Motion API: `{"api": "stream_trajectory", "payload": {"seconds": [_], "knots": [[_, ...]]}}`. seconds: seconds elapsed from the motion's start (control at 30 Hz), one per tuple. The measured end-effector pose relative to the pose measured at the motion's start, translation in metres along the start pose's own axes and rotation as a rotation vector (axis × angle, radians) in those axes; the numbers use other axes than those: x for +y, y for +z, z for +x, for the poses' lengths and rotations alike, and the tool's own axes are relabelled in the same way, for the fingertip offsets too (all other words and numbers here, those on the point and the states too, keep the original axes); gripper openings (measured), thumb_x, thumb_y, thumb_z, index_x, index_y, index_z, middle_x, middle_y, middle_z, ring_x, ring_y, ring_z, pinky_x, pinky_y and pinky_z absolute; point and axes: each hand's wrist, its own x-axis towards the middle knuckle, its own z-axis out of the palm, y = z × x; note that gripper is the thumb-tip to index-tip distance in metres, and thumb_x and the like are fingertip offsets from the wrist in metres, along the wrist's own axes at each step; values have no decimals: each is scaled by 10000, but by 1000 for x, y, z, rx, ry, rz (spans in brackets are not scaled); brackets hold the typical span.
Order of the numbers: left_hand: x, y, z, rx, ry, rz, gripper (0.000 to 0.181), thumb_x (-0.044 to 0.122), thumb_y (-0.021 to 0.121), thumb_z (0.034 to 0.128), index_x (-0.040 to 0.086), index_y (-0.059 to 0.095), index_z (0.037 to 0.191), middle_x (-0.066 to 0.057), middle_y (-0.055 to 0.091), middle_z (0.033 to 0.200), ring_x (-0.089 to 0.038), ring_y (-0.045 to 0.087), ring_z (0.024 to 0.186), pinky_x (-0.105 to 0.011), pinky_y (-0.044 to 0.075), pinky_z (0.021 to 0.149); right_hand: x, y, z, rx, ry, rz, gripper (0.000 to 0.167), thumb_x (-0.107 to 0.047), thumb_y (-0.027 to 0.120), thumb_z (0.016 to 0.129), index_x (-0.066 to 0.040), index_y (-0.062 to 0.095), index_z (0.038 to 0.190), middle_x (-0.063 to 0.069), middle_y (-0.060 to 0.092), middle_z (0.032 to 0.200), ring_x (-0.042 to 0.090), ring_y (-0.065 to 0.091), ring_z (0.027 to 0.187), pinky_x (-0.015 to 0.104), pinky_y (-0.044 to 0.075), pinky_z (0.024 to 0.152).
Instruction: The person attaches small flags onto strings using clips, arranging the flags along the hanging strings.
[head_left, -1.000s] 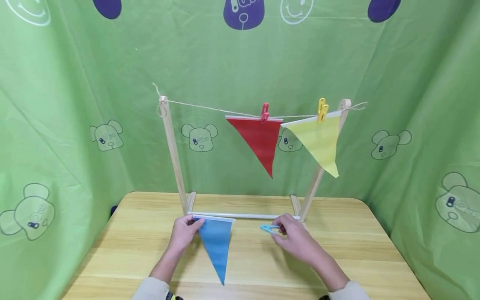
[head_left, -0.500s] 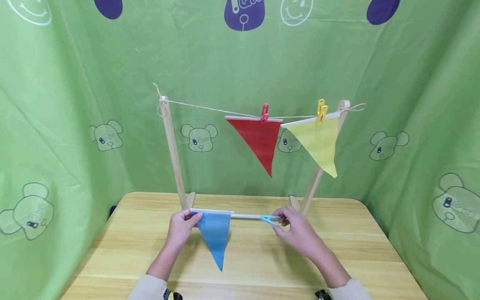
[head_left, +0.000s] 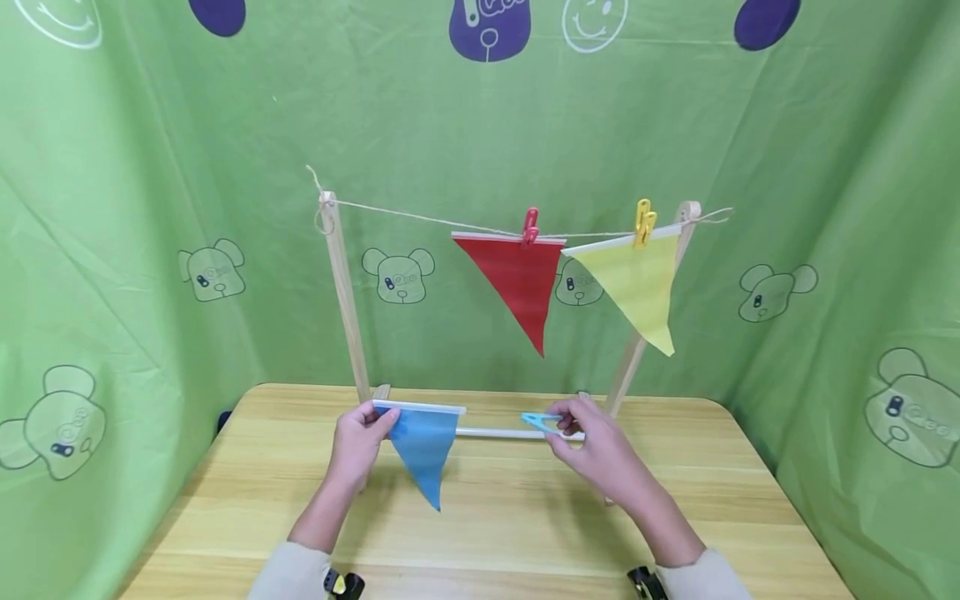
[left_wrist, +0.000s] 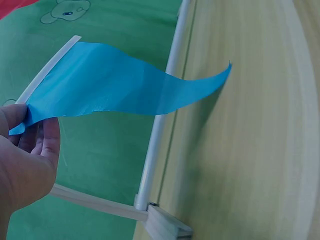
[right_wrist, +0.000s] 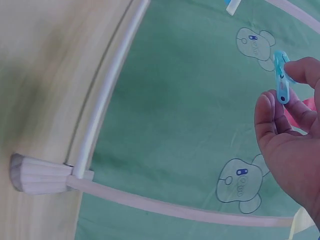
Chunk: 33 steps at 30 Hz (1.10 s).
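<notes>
My left hand (head_left: 356,448) pinches a blue triangular pennant (head_left: 424,446) by the left end of its white top strip. In the left wrist view the pennant (left_wrist: 110,82) hangs with its tip curling. Between thumb and fingers of my right hand (head_left: 596,446) is a light blue clothespin (head_left: 537,421), pointing left toward the pennant but apart from it. Above both hands a string (head_left: 412,215) runs between two wooden posts. A red pennant (head_left: 517,279) hangs there under a red clothespin (head_left: 530,227), and a yellow pennant (head_left: 637,279) under a yellow clothespin (head_left: 644,223).
The left post (head_left: 345,300) and right post (head_left: 626,371) stand on the wooden table (head_left: 487,533), joined low down by a white rod (head_left: 495,432). Green printed fabric (head_left: 465,117) surrounds the table at the back and sides.
The blue pennant has risen and shifted slightly left in my left hand. My right hand has lifted the light blue clothespin too. The hanging pennants stay in place.
</notes>
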Motion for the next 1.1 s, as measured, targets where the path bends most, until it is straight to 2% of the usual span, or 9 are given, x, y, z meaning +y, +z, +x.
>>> {"api": "stream_trajectory", "payload": {"seconds": [0.17, 0.3, 0.53, 0.7, 0.87, 0.97, 1.1], "knots": [[10, 0, 1, -4, -11, -15, 299, 74, 712, 968, -93, 684, 1215, -79, 733, 945, -76, 671, 810, -207, 603, 759, -7, -5, 8, 27, -36, -16, 275, -25, 801, 852, -78, 687, 1097, -3, 638, 989, 123, 619, 870, 267, 594, 779], [18, 1, 2, -4, -7, -13, 349, 74, 719, 964, -74, 669, 1276, -91, 735, 970, -73, 660, 811, -200, 597, 745, -11, -9, 14, 25, -25, -11, 276, -40, 795, 864, -75, 685, 1115, 26, 655, 1022, 133, 629, 890, 282, 596, 808], [29, 2, 2, -3, 1, 4, 279, 111, 713, 975, -90, 691, 1168, -56, 728, 913, -81, 653, 795, -196, 584, 747, -15, -17, 19, 10, 19, 38, 268, -55, 775, 896, -78, 675, 1143, 48, 657, 1101, 169, 657, 950, 315, 608, 854], [37, 4, 4, -3, 38, -25, 231, 80, 690, 983, -106, 684, 1118, -17, 717, 865, -67, 644, 764, -195, 576, 728, -18, -22, 24, 39, -9, 33, 281, -42, 778, 894, -68, 675, 1154, 55, 665, 1109, 166, 667, 958, 336, 612, 865], [47, 4, 5, -15, 84, -50, 190, 56, 666, 993, -110, 679, 1084, 0, 702, 838, -71, 636, 752, -200, 569, 720, -26, -29, 30, 58, -29, 27, 297, -52, 786, 890, -71, 683, 1167, 47, 660, 1114, 145, 659, 956, 284, 601, 878], [54, 5, 7, -18, 99, -61, 203, 57, 659, 999, -127, 669, 1084, -3, 706, 840, -67, 640, 758, -203, 571, 726, -32, -33, 35, 65, -37, 44, 302, -49, 780, 895, -61, 687, 1182, 62, 657, 1125, 147, 653, 953, 255, 596, 879], [64, 8, 9, -13, 108, -67, 210, 60, 662, 998, -132, 668, 1084, 7, 700, 831, -63, 632, 751, -201, 568, 722, -38, -39, 43, 80, -70, 49, 335, -29, 779, 893, -38, 676, 1212, 70, 650, 1137, 165, 661, 949, 273, 611, 868]]}}
